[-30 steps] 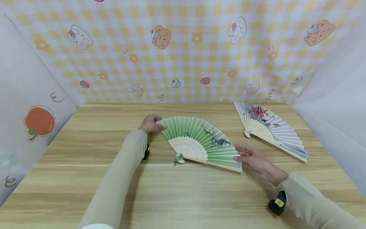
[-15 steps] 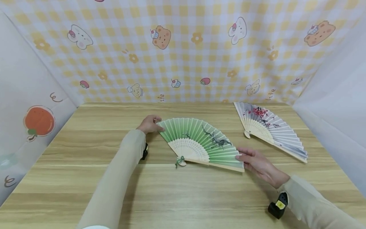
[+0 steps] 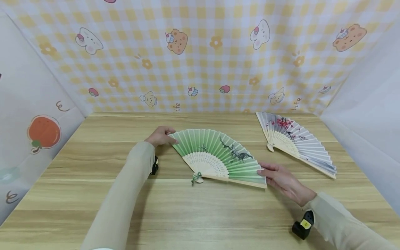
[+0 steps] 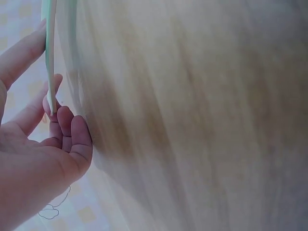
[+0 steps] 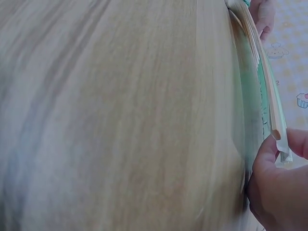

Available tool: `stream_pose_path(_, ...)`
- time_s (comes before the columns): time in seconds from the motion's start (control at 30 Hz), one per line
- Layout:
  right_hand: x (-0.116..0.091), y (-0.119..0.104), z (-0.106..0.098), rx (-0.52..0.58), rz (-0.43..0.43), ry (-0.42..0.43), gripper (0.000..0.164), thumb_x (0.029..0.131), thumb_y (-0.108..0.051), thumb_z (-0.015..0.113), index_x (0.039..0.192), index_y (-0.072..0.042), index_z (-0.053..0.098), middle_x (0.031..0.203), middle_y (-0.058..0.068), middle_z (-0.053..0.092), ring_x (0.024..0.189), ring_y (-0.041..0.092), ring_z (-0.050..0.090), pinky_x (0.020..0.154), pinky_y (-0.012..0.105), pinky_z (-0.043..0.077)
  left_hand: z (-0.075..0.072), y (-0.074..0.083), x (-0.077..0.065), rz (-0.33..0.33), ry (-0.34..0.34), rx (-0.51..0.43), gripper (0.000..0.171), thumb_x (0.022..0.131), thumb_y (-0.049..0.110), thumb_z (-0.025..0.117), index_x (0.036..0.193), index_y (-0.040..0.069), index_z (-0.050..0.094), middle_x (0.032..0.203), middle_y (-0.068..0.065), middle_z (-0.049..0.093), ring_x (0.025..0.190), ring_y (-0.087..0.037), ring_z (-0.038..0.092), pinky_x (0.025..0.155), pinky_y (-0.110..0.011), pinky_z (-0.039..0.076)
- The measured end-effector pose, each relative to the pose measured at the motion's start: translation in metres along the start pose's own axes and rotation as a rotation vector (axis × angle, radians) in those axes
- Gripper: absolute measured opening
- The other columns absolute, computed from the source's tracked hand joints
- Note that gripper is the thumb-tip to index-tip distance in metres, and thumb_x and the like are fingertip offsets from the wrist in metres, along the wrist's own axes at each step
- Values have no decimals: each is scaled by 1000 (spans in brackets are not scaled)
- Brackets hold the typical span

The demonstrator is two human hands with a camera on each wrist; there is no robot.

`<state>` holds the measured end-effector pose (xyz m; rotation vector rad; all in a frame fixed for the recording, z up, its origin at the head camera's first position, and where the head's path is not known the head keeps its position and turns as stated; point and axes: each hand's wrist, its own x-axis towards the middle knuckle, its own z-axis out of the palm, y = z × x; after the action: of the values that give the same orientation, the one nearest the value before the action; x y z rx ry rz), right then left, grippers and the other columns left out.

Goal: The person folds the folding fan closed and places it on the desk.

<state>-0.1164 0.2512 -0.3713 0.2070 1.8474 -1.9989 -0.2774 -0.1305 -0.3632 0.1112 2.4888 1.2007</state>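
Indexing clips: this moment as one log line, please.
left hand: pinches green fan, left end; right hand: pinches its right end; white fan: open, untouched

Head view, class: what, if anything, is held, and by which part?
The green fan: the left hand pinches its left outer corner, the right hand its right outer corner.

Person in plain beige long sleeves, left sleeve [image 3: 120,198] fairly smooth with a white edge [image 3: 102,248] low down, right sleeve [image 3: 340,218] creased near the cuff; small black device [image 3: 154,166] at left wrist, boxy black unit [image 3: 300,230] at right, yellow label [image 3: 305,224] on it.
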Motion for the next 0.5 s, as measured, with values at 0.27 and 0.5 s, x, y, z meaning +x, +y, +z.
stream_pose_path(0.27, 0, 0, 0, -24, -9, -29, 67, 87, -4, 52, 136, 11, 9, 114, 10, 50, 95, 9, 54, 86, 28, 45, 0, -1, 0, -2, 19, -7, 48, 73, 11, 70, 116, -2, 51, 104, -12, 48, 92, -22, 41, 81, -32, 36)
stream_pose_path(0.5, -2, -2, 1, -57, -13, -74, 69, 87, -4, 51, 138, 7, 5, 119, 19, 45, 96, 12, 54, 86, 29, 45, 0, -2, -1, -5, 27, -37, 49, 72, 10, 71, 116, 1, 51, 101, -11, 47, 89, -22, 42, 77, -30, 37)
